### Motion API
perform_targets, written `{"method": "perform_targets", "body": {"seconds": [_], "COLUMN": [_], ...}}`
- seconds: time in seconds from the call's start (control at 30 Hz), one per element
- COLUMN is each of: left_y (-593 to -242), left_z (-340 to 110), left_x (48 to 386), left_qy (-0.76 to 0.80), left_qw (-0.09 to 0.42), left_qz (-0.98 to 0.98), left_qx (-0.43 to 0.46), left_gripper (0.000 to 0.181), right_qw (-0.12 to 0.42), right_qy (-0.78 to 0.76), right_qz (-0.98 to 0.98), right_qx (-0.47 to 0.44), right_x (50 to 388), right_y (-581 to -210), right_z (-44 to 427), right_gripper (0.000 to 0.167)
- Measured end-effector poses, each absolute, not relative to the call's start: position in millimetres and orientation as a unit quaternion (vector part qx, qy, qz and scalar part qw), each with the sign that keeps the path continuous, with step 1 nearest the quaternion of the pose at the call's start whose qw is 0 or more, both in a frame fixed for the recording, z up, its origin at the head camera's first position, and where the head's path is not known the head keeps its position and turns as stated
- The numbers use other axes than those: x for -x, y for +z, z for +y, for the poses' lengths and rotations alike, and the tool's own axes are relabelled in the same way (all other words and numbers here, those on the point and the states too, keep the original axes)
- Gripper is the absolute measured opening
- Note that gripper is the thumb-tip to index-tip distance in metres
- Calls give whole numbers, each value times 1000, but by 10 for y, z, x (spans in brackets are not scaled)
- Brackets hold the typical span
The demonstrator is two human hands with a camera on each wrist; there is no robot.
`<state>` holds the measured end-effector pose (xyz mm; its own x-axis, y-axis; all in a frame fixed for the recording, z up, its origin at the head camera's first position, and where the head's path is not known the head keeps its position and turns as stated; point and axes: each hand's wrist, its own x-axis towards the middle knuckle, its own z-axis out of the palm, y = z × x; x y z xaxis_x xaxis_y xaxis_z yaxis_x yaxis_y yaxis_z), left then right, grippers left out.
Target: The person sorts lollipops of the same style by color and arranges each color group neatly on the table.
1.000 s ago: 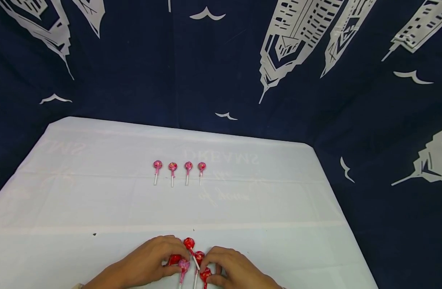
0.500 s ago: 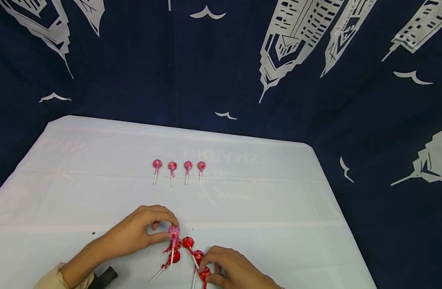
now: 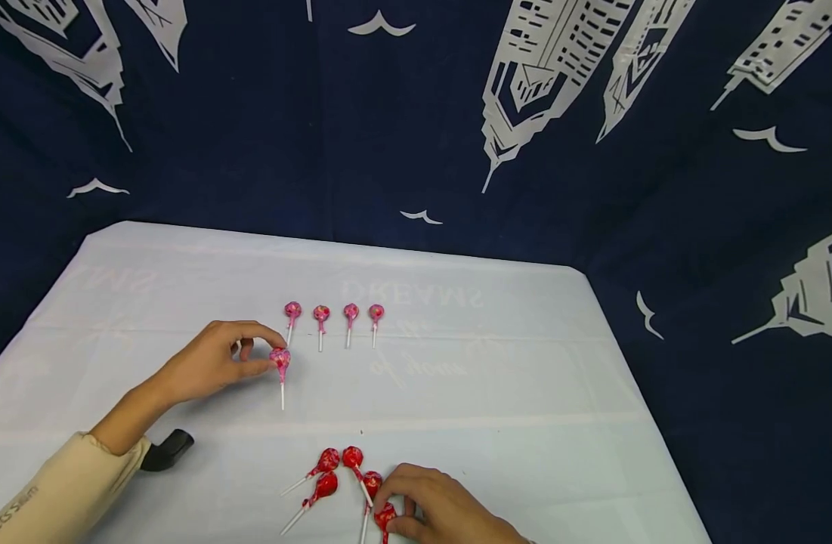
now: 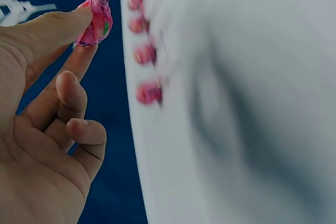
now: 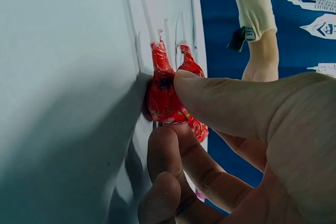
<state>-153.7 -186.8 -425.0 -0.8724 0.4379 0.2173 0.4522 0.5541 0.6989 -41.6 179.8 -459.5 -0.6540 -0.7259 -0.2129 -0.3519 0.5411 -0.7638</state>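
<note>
Where the pink lollipop was: while four other pink lollipops [image 3: 351, 311] lay closer to the far edge of the white-covered table [image 3: 497, 453], this pink lollipop [image 3: 279, 358] was left of the middle, just on the near side of their leftmost one. Couldn't tell if its stick [image 3: 283, 397] touched the surface.
Left hand [image 3: 214, 361]: thumb and a finger pinched the candy ball by its wrapper. At least two other fingers were loosely curled with nothing in them.
Far row: all four sat side by side with gaps, balls toward the far edge, sticks toward the near side.
Right hand [image 3: 450, 502]: way over on the near side (near edge was out of frame), thumb and fingers pinching a red lollipop [image 3: 385, 515] at its ball.
Red bunch: four more red lollipops [image 3: 329, 459] lay left of that hand or a bit beyond it, two with sticks pointing near-left.
How it'd handle: my guess was super light, hard ball, stiff thin stick, kinda slick wrapper that could twist under your fingers. Might've chipped if dropped hard.
Best hold: I figured the fattest part of the ball, since gripping just the stick could've let the ball swing around.
</note>
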Motion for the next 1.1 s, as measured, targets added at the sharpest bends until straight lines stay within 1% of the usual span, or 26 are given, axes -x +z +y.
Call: {"method": "perform_targets", "body": {"seconds": [0.2, 0.43, 0.67, 0.87, 1.1], "left_y": [-4300, -4338, -4410, -4478, -4531], "left_z": [-2031, -2150, -2191, -2194, -2184], "left_x": [1745, 1948, 2167, 2270, 2330], "left_qy": [-381, -373, -367, -371, -380], "left_qw": [-9, -18, -38, -64, -80], "left_qz": [-901, -909, -916, -918, -915], "left_qx": [207, 183, 154, 128, 113], "left_gripper": [27, 25, 24, 24, 24], "right_qw": [276, 258, 268, 284, 282], "right_qy": [-365, -357, -359, -372, -372], "right_qz": [834, 836, 837, 831, 832], "right_qx": [307, 328, 314, 301, 301], "right_x": [413, 411, 411, 415, 414], "right_y": [-4594, -4602, -4603, -4603, -4602], "right_z": [1795, 1800, 1791, 1786, 1785], "right_gripper": [18, 18, 18, 17, 18]}}
